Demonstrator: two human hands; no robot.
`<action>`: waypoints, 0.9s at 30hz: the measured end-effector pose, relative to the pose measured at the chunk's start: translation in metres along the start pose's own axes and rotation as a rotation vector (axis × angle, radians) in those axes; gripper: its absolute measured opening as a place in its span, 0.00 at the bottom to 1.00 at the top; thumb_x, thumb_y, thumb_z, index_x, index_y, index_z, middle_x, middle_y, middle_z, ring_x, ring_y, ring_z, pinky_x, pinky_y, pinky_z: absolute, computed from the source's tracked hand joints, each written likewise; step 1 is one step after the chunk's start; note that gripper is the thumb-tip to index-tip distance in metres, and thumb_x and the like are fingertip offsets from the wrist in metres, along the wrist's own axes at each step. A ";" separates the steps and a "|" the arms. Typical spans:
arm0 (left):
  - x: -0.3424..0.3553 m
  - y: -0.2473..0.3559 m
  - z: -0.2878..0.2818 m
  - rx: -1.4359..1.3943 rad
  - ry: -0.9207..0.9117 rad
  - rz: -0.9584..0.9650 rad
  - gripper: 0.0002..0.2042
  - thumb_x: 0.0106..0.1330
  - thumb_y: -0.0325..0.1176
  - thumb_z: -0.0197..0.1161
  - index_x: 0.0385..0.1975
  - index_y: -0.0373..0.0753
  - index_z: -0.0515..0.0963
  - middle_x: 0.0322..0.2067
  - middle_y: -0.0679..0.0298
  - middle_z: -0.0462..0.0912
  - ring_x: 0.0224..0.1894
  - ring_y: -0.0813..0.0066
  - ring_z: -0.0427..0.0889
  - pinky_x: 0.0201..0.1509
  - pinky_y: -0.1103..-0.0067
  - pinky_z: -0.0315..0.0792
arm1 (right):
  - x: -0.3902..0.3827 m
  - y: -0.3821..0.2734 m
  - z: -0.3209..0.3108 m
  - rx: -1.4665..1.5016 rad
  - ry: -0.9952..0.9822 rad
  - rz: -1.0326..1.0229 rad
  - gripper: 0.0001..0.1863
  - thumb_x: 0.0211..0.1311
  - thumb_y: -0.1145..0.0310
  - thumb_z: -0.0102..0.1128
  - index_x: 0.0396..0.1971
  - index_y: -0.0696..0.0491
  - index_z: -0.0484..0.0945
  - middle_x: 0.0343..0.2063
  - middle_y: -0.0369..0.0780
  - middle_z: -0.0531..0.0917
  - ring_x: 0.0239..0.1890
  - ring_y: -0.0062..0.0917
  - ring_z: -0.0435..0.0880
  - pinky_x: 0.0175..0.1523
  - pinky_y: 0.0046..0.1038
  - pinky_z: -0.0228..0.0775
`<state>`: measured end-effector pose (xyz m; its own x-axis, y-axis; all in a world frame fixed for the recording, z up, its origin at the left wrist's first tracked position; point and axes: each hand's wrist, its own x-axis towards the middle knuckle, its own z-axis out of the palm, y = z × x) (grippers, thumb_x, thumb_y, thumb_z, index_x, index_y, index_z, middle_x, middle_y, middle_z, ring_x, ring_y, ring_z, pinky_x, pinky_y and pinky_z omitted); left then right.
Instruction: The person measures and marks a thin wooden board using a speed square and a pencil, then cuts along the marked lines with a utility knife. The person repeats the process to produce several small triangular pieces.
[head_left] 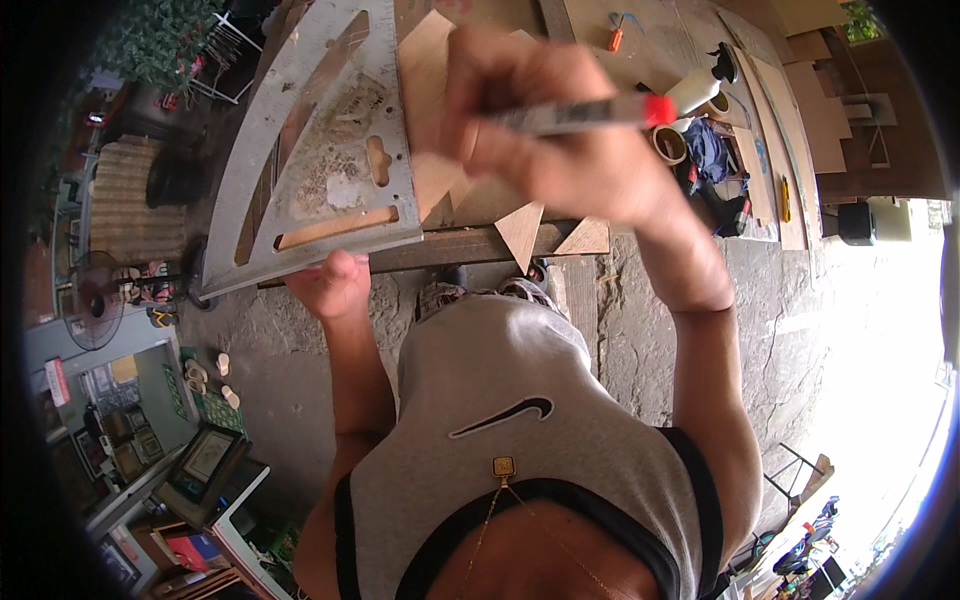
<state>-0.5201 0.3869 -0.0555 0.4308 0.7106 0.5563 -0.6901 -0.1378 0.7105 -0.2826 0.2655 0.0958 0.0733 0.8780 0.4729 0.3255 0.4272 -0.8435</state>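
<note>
My left hand [335, 285] grips the near edge of a big grey metal speed square [255, 200]; the thumb shows at the edge and the other fingers are hidden under it. The square is worn and stained, with long slots cut through it. Above the workbench, blurred by motion, my right hand [560, 130] is closed round a marker pen [580, 115] with a red end pointing right. Thin plywood pieces [425, 110] lie beneath that hand, beside the square. Two pointed wood offcuts [519, 235] [585, 238] stick out over the bench's near edge.
Right on the bench are a white bottle with a black top [700, 85], tape rolls [668, 145], a dark blue cloth [708, 150] and a yellow cutter [785, 200]. An orange-handled tool [616, 38] lies farther back. A fan [95, 300] stands at the left.
</note>
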 end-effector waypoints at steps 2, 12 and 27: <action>-0.001 0.003 0.012 0.033 0.077 -0.002 0.22 0.54 0.33 0.71 0.46 0.33 0.72 0.35 0.60 0.79 0.27 0.73 0.76 0.37 0.73 0.74 | 0.016 0.008 -0.014 0.025 0.112 -0.110 0.08 0.58 0.74 0.63 0.25 0.58 0.73 0.20 0.37 0.78 0.20 0.14 0.75 0.22 0.18 0.64; -0.003 0.003 0.012 0.062 0.187 0.008 0.33 0.54 0.34 0.73 0.59 0.33 0.64 0.48 0.55 0.77 0.35 0.73 0.80 0.40 0.75 0.78 | -0.009 -0.006 0.027 -0.461 0.360 -0.294 0.11 0.54 0.75 0.70 0.22 0.55 0.73 0.14 0.35 0.75 0.13 0.17 0.73 0.18 0.21 0.62; 0.053 0.006 0.032 -0.494 0.292 -0.252 0.25 0.63 0.53 0.63 0.41 0.31 0.77 0.18 0.68 0.66 0.14 0.84 0.56 0.19 0.84 0.51 | -0.051 0.027 0.085 0.071 0.103 -0.046 0.08 0.52 0.76 0.69 0.28 0.58 0.77 0.28 0.41 0.82 0.27 0.26 0.82 0.32 0.24 0.72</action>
<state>-0.4830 0.4016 -0.0085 0.4866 0.8486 0.2075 -0.8057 0.3441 0.4821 -0.3579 0.2507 0.0271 0.1578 0.8319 0.5321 0.2636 0.4838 -0.8345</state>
